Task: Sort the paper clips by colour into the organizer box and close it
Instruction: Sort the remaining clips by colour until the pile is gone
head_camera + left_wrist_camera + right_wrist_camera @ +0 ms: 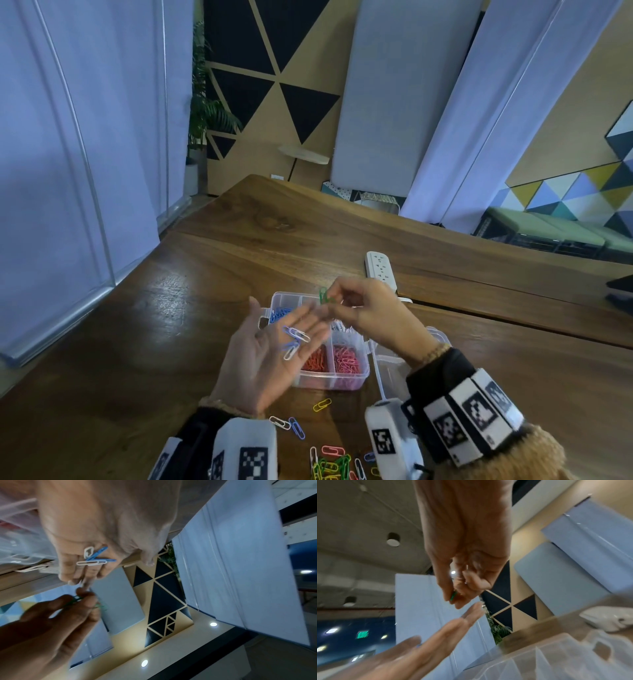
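A clear organizer box (349, 378) stands open on the wooden table, with blue, red and pink clips in separate compartments. My left hand (274, 353) hovers over it palm up, fingers straight, with blue and white paper clips (294, 341) lying on the palm; the same clips (93, 558) show in the left wrist view. My right hand (363, 308) pinches a green paper clip (323, 295) between thumb and fingertips above the box's far compartments. The green clip (453, 595) shows at the fingertips in the right wrist view.
A heap of loose mixed-colour clips (330, 464) lies near the table's front edge, with a yellow clip (322, 405) and white and blue clips (287, 425) nearby. The box's clear lid (394, 370) lies open to the right. A white power strip (380, 269) sits behind the box.
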A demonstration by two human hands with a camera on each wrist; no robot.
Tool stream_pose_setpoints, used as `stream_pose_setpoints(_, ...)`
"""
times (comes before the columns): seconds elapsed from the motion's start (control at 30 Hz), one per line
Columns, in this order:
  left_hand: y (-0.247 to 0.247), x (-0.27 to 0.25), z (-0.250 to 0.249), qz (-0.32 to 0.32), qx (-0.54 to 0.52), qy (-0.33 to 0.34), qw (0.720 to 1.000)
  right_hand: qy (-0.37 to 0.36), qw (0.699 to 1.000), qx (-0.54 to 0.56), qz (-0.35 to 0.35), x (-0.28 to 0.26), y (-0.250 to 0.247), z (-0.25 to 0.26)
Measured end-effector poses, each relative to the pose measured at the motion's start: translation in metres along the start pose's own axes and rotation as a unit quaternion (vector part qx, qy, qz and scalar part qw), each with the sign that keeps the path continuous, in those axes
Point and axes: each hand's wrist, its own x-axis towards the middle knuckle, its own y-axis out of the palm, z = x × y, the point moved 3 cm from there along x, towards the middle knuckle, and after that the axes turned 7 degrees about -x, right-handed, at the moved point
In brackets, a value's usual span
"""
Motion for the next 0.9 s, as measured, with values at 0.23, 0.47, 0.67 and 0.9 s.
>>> stream_pose_setpoints(0.23,-0.035,-0.006,-0.045,0.175,0.031,0.104,0.979,0.158,0.979,0.112,0.068,0.014,0.034,-0.024)
stream_pose_setpoints(0.47,-0.032,-0.009,-0.044,0.058,-0.058,0.053,0.995,0.207,0.966,0.08,0.133,0.031,0.066,-0.005)
stream_pose_setpoints(0.67,-0.025,-0.002,-0.042,0.027,-0.031,0.069,0.997,0.168,0.978,-0.074,0.103,0.027,0.061,-0.003)
stream_pose_setpoints(0.9,-0.009,-0.003,-0.021,-0.034,-0.081,0.053,0.995,-0.085,0.985,-0.134,-0.066,0.021,0.047,0.023)
